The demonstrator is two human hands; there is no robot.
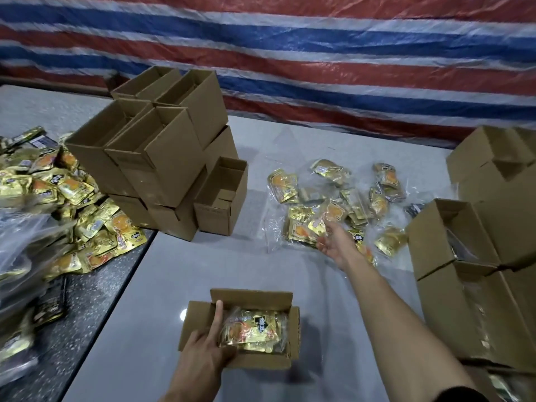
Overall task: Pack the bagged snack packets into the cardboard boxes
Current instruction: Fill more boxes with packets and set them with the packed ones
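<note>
- the left hand (203, 348) rests on the near left corner of the open box (285, 332). its index finger lies straight along the inside of the left wall and its thumb reaches toward the near edge of the bag (252, 329). nothing that shows is clasped.
- the bag, clear plastic full of gold packets, lies flat inside the box, just right of that index finger and touching it or nearly so.
- the right hand (336, 242) is stretched out well beyond the box, fingers spread and blurred, over the near edge of the loose bags (333, 204). its fingertips are at one bag, but i cannot tell whether they touch it. it pinches nothing.
- the loose bags lie scattered on the table (174, 285), between the stack (162, 158) of open cartons on the left and the cartons (478, 256) on the right.
- the table is pale grey and smooth. the box sits on its near part, flaps up.
- left of it is a dark speckled top (72, 329) with a heap (72, 204) of unbagged gold packets and some clear plastic (23, 242), blurred.
- behind everything hangs a tarp (290, 53) striped red, white and blue.
</note>
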